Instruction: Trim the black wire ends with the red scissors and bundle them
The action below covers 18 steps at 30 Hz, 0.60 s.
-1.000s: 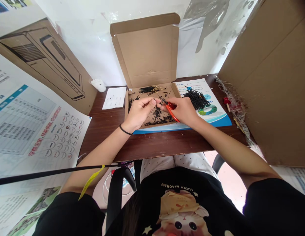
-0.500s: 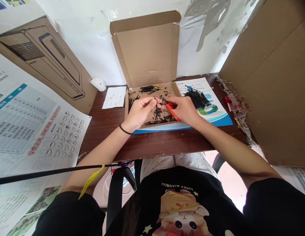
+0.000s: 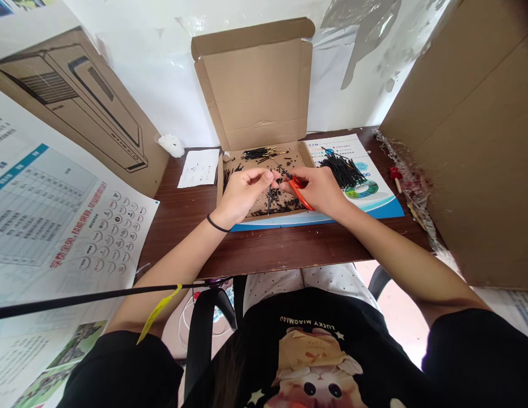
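Observation:
My left hand [image 3: 245, 188] is closed in a pinch on a thin black stick [image 3: 269, 199], which hangs down from its fingertips over the open cardboard box [image 3: 306, 161]. My right hand [image 3: 317, 187] is wrapped round orange-handled scissors [image 3: 303, 195], their dark blades pointing up and left, close to my left fingertips. Short black scraps [image 3: 281, 205] litter the bottom of the box. At the back of the box lies a bundle of black sticks with gold-coloured ends [image 3: 261, 153]. Whether the blades touch the held stick I cannot tell.
A pile of black sticks [image 3: 342, 171] rests on a printed sheet [image 3: 385, 205] right of the box. A small white paper [image 3: 198, 168] lies to the left. Cardboard panels stand on both sides. A small red object [image 3: 393, 173] and crumpled clear plastic [image 3: 410, 195] are at the far right.
The thin black stick now shows more plainly below my left fingertips, hanging nearly straight down. Both hands and the scissors stay in almost the same place.

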Available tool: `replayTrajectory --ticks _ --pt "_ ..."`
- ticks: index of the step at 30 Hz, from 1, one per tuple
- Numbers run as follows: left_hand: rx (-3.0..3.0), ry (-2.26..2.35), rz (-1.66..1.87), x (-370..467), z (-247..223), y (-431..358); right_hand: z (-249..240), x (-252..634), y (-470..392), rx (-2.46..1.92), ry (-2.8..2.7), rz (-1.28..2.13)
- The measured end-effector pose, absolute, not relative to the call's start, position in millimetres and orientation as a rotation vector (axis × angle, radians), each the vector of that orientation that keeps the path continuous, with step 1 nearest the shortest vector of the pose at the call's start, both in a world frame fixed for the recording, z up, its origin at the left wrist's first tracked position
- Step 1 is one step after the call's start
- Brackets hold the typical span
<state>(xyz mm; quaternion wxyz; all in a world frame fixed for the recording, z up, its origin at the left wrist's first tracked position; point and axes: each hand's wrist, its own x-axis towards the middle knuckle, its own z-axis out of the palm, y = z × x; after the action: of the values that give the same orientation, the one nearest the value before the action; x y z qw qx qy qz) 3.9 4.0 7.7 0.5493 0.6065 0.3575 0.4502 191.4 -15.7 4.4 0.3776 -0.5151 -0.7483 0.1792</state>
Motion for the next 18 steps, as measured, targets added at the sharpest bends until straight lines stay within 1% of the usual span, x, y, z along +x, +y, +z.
replayTrajectory --ticks 10,16,18 --pt "1.403 0.848 1.052 2.7 5.6 5.3 2.0 190.9 -15.8 -1.284 -1.886 0.533" --pt "1.393 0.836 1.036 2.6 4.2 5.4 2.7 187.3 -17.7 -1.221 -1.747 0.919" --pt "1.379 0.821 1.026 2.9 5.5 4.4 1.3 186.0 -17.3 -1.187 -1.693 0.995"
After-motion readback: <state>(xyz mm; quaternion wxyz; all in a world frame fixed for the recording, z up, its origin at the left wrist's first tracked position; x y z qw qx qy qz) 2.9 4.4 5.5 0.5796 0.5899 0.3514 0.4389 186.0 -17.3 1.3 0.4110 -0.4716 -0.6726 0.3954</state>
